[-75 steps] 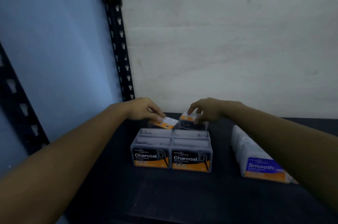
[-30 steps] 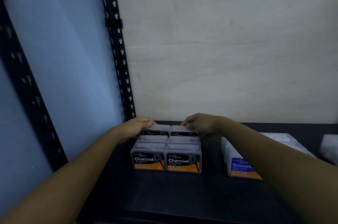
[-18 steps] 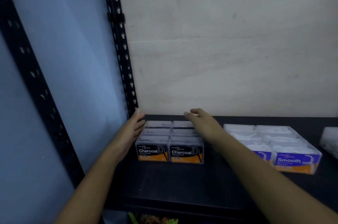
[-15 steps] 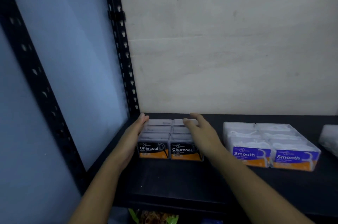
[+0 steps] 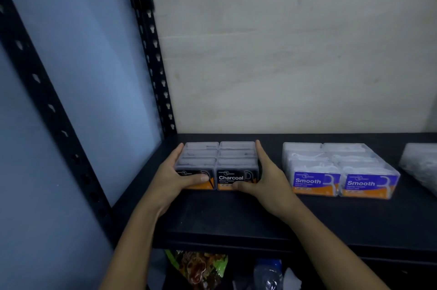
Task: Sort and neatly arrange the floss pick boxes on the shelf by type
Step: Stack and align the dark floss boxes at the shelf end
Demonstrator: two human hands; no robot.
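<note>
1. My left thumb covers most of the label on the left front Charcoal box (image 5: 196, 179), so its word is hidden; a clear box (image 5: 423, 164) at the far right is cut off by the frame edge and too blurred to read.
2. Below the shelf (image 5: 236, 216) some packets and a bottle are dim and only partly in view.
3. My left hand (image 5: 170, 178) is spread wide, fingers flat along the left side of the Charcoal boxes (image 5: 218, 164), thumb lying across the front label.
4. My right hand (image 5: 264, 178) is spread wide too, fingers flat along the block's right side, thumb pressed to the lower front of the right front box.
5. The Charcoal boxes sit between my palms at the shelf's left end, near the black upright (image 5: 151, 53): two columns side by side, three rows deep, clear lids, black-and-orange fronts facing me.
6. The Smooth boxes (image 5: 340, 169) stand apart to the right in the same two-column block, with purple-and-orange labels and white picks inside.
</note>
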